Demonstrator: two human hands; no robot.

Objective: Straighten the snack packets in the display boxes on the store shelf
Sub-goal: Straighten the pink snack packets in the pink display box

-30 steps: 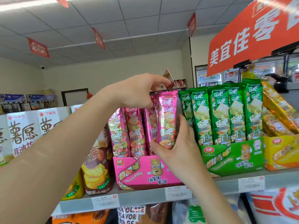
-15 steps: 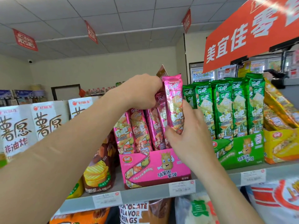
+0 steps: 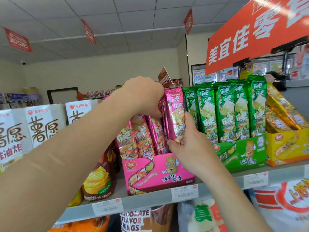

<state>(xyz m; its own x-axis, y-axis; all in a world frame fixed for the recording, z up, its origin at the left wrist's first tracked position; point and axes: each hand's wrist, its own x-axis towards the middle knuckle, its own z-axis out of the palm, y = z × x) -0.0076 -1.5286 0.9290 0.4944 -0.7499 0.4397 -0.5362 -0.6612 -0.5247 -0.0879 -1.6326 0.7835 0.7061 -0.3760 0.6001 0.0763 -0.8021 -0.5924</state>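
Observation:
A pink display box (image 3: 150,174) stands on the grey shelf (image 3: 150,200) with several pink snack packets (image 3: 142,133) upright in it. One pink packet (image 3: 175,111) is raised above the rest at the right end of the row. My right hand (image 3: 190,144) grips its lower part, thumb under its bottom edge. My left hand (image 3: 143,96) reaches in from the left and curls its fingers over the upper edge of the pink packets just behind the raised one. To the right, a green box (image 3: 242,153) holds several upright green packets (image 3: 224,111).
A yellow box (image 3: 287,148) with leaning gold packets sits at the far right. White cartons (image 3: 41,126) and a brown chip bag (image 3: 100,173) stand to the left. An orange sign (image 3: 250,34) hangs above. Price tags line the shelf edge; more bags fill the shelf below.
My right hand has lifted the rightmost pink packet up out of the row. My left hand has come down from above the packets onto their tops. The camera has shifted slightly left.

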